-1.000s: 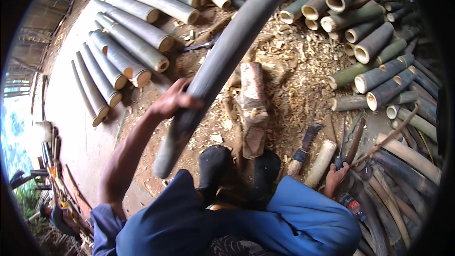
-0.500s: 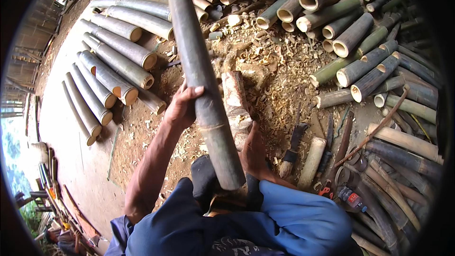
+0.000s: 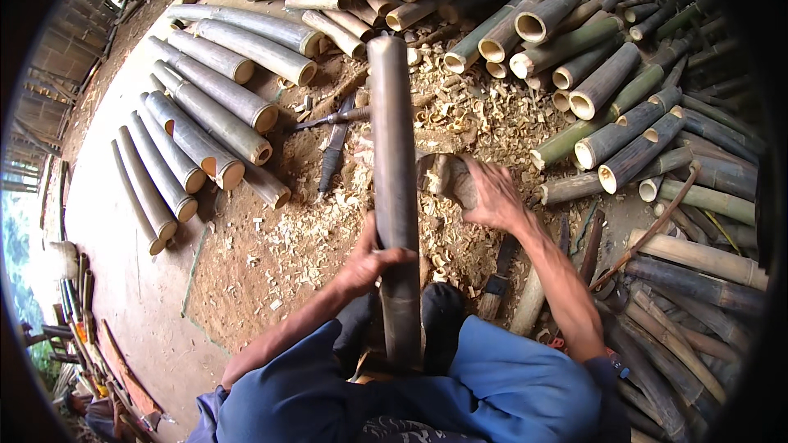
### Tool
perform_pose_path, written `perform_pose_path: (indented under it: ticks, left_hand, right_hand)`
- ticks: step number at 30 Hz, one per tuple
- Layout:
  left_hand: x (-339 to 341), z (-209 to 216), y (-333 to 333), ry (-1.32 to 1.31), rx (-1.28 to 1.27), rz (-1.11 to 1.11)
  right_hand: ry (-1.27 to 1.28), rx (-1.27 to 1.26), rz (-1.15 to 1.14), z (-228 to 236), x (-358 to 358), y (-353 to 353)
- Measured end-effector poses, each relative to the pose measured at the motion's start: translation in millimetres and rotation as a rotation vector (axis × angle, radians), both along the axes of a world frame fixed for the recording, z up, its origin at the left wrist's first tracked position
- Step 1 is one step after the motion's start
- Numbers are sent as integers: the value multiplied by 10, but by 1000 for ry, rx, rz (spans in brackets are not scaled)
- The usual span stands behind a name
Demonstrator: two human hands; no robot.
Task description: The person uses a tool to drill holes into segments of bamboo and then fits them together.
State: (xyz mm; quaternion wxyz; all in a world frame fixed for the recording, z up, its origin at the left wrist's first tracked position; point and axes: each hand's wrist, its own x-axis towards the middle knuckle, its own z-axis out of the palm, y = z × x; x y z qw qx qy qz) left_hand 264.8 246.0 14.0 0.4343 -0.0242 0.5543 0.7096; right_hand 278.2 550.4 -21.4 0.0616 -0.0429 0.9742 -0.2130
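My left hand [image 3: 371, 264] is wrapped round a long dark bamboo tube [image 3: 392, 139], which stands tilted between my legs with its lower end near my lap. The thumb lies across the front of the tube. To the right of the tube, my right hand [image 3: 497, 199] grips the right end of a short wooden log [image 3: 450, 179], fingers on its far side and thumb on its near side. The tube hides the log's left part. Left of the tube, a knife with a dark wrapped grip [image 3: 331, 166] lies on the ground beside another long blade [image 3: 316, 123].
Cut bamboo tubes [image 3: 217, 102] lie in a row at the left, with a large pile [image 3: 607, 82] at the far right. Shavings [image 3: 484, 111] cover the ground. Another knife [image 3: 497, 279] lies by my right foot [image 3: 443, 308]; a thin curved stick [image 3: 652, 234] leans at the right.
The bamboo tube has moved nearer and swung more upright, with my left hand lower. My right hand has moved away from me and to the right; the log has turned from lengthwise to crosswise.
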Motion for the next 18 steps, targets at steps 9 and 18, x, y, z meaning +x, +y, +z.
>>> perform_pose_path:
  ticks: [9, 18]
  left_hand:
    - [563, -651, 199, -87, 66, -120]
    - [736, -745, -61, -49, -79, -382]
  right_hand:
    - [-21, 198, -103, -229, -128, 9]
    - [70, 36, -942, 421, 1767, -438]
